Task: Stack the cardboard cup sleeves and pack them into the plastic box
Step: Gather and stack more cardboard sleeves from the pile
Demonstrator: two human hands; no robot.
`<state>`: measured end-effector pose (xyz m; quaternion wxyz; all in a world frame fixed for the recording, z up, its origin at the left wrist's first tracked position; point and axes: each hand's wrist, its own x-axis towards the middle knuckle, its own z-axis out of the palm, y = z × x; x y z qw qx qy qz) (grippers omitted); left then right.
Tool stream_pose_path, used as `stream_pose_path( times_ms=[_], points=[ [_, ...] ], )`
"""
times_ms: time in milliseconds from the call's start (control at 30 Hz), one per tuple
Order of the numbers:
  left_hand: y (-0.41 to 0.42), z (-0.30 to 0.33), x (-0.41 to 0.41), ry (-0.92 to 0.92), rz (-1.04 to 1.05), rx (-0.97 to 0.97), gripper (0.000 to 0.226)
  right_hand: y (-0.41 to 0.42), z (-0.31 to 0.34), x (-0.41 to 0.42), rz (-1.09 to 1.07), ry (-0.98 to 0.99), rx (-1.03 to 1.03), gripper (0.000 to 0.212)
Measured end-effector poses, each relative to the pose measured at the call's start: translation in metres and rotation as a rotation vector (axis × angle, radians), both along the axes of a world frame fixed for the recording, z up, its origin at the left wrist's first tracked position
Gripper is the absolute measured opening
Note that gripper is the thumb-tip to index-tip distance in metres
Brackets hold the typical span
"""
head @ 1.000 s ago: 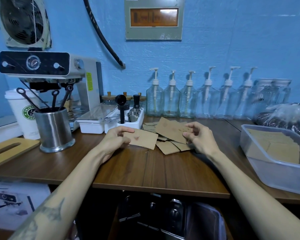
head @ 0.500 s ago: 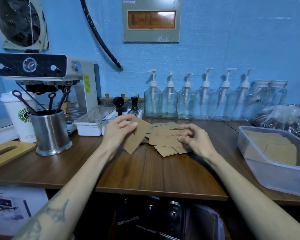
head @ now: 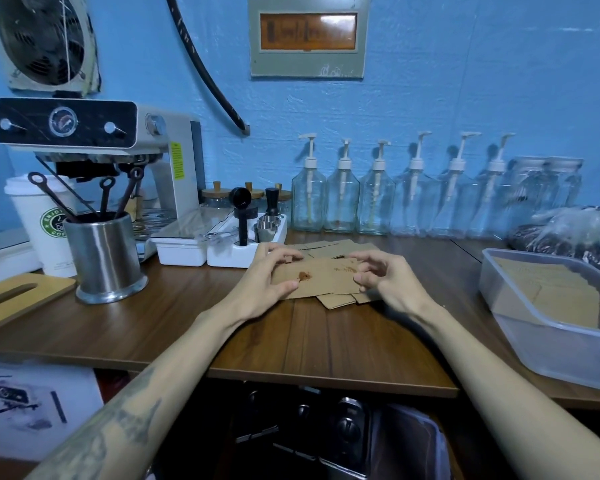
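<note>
The wooden counter (head: 326,341) took up most of the view, with the plastic box (head: 548,344) at its right end already holding flat sleeves. Mid-counter sat a loose pile of cardboard sleeves (head: 329,251). Left hand (head: 260,282) pinched the stained top sleeve (head: 312,280) by its left edge, thumb underneath, while the right hand (head: 392,282) gripped the other end with curled fingers.

White paper cup (head: 40,220) bears a green round logo reading "ENJOY… COF…"
</note>
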<state>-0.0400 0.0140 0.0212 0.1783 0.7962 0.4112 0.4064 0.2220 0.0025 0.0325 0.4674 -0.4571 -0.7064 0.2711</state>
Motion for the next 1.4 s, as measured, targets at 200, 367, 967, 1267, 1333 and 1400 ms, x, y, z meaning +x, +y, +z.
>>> stream_pose_path(
  times_ms=[200,367,967,1267,1333,1400],
  points=[
    [0.005,-0.002,0.009,-0.062,0.000,-0.038,0.060,-0.008,0.001,-0.017,0.093,0.023,-0.063,0.028],
    [0.009,-0.003,0.006,-0.126,0.028,-0.031,0.040,-0.010,0.000,-0.029,0.081,0.020,0.016,0.019],
    [0.011,-0.003,-0.011,-0.241,-0.015,-0.167,0.030,-0.001,0.001,-0.016,-0.034,0.078,0.015,0.013],
    [0.030,0.002,-0.029,-0.211,0.140,-0.129,0.028,0.059,0.007,-0.001,-0.227,-0.440,0.086,0.019],
    [0.034,-0.001,-0.029,-0.209,0.149,-0.130,0.028,0.071,0.005,-0.003,-0.217,-0.612,0.124,0.023],
    [0.038,-0.004,-0.030,-0.217,0.146,-0.132,0.027,0.082,0.006,-0.007,-0.209,-0.700,0.160,0.030]
  ],
)
